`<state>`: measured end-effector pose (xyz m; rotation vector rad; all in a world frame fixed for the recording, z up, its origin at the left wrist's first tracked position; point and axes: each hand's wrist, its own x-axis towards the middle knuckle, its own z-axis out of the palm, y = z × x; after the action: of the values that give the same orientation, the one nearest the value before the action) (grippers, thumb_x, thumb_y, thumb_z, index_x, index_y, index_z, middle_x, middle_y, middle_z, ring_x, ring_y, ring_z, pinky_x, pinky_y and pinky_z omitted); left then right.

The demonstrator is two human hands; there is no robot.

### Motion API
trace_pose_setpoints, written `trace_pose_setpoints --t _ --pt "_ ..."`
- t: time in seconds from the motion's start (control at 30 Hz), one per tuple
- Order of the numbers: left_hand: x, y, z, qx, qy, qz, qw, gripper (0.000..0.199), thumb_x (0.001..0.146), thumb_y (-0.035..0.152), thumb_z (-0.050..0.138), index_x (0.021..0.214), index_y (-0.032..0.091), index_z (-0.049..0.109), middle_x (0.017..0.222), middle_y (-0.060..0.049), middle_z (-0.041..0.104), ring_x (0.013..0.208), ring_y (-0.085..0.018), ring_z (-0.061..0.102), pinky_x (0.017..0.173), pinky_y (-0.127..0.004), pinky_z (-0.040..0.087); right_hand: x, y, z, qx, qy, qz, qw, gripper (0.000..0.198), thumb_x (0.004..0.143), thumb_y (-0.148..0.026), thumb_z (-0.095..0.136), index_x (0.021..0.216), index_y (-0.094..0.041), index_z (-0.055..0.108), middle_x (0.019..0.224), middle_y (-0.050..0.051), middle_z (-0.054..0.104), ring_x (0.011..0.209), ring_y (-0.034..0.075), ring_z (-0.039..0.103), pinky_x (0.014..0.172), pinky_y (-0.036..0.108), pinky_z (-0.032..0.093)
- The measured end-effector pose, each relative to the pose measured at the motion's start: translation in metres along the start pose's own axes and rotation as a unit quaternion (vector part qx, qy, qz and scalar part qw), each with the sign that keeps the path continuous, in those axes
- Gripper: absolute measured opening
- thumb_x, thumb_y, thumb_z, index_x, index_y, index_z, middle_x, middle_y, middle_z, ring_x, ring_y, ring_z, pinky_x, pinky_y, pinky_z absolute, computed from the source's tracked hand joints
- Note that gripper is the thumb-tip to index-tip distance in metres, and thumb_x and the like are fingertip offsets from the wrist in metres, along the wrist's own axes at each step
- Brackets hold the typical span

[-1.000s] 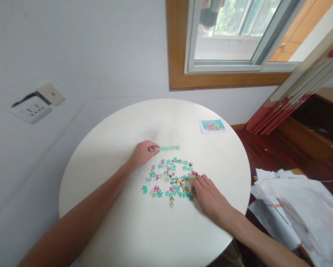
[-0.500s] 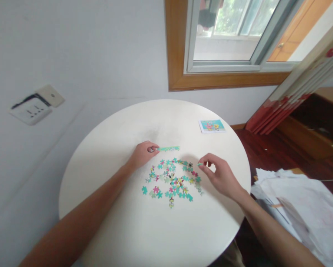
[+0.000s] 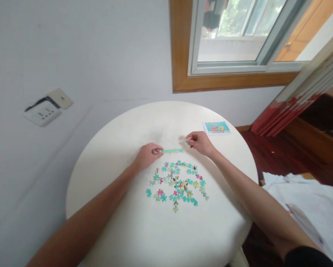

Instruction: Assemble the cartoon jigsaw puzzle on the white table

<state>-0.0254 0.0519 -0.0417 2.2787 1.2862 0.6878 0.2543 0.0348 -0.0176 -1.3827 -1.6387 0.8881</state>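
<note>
My left hand (image 3: 149,155) pinches the left end of a narrow strip of joined jigsaw pieces (image 3: 173,151) lying on the white round table (image 3: 122,237). Between the thumb and fingertips of my right hand (image 3: 200,142) is a small teal jigsaw piece (image 3: 187,142), held just above the table past the strip's right end. Nearer to me, loose jigsaw pieces (image 3: 175,185) in teal, pink, yellow and pale green lie scattered, some overlapping or close together.
A picture card (image 3: 217,128) with cartoon figures lies at the table's far right. Behind the table are the wall with a socket (image 3: 42,112) and a wood-framed window (image 3: 180,79). White sheets (image 3: 316,207) are piled at the right, beside the table.
My right hand has carried the teal jigsaw piece from the right of the loose pieces up and left, near the strip's right end. My left hand still holds the strip. The view shifted slightly.
</note>
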Motion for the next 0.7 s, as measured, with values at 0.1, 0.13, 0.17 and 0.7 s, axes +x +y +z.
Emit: trace_pose_setpoints --t 0.1,0.13,0.17,0.7 --pt "0.000 0.002 0.000 -0.001 -0.001 0.001 1.000 0.021 0.078 0.031 0.067 0.092 0.018 0.075 0.082 -0.004 0.068 0.068 -0.015 0.057 0.069 -0.028 0.047 0.001 0.014 0.009 -0.042 -0.026 0.006 0.999 0.009 0.075 -0.017 0.063 0.072 -0.011 0.069 0.063 0.005 0.068 0.055 0.013 0.059 0.054 0.022 0.044" --pt "0.000 0.002 0.000 -0.002 -0.002 0.002 1.000 0.021 0.078 0.030 0.067 0.093 0.018 0.075 0.082 -0.004 0.068 0.068 -0.015 0.056 0.069 -0.028 0.047 0.001 0.017 0.011 -0.062 -0.032 0.002 0.998 0.010 0.074 -0.016 0.063 0.069 -0.011 0.070 0.063 0.005 0.068 0.056 0.013 0.059 0.055 0.022 0.043" --pt "-0.001 0.003 -0.001 -0.003 -0.002 0.002 1.000 0.021 0.078 0.030 0.067 0.093 0.017 0.075 0.083 -0.004 0.067 0.069 -0.015 0.056 0.069 -0.028 0.047 0.000 0.018 0.012 -0.080 -0.037 -0.003 0.996 0.011 0.074 -0.015 0.062 0.068 -0.012 0.071 0.063 0.004 0.068 0.058 0.013 0.059 0.056 0.022 0.043" --pt "-0.001 0.004 -0.001 0.001 -0.003 -0.001 1.000 0.021 0.078 0.031 0.066 0.092 0.018 0.074 0.082 -0.004 0.067 0.068 -0.015 0.056 0.068 -0.028 0.046 -0.001 0.019 0.016 -0.195 -0.034 -0.013 0.980 0.013 0.078 -0.014 0.064 0.075 -0.014 0.077 0.071 0.006 0.074 0.064 0.015 0.063 0.063 0.025 0.043"
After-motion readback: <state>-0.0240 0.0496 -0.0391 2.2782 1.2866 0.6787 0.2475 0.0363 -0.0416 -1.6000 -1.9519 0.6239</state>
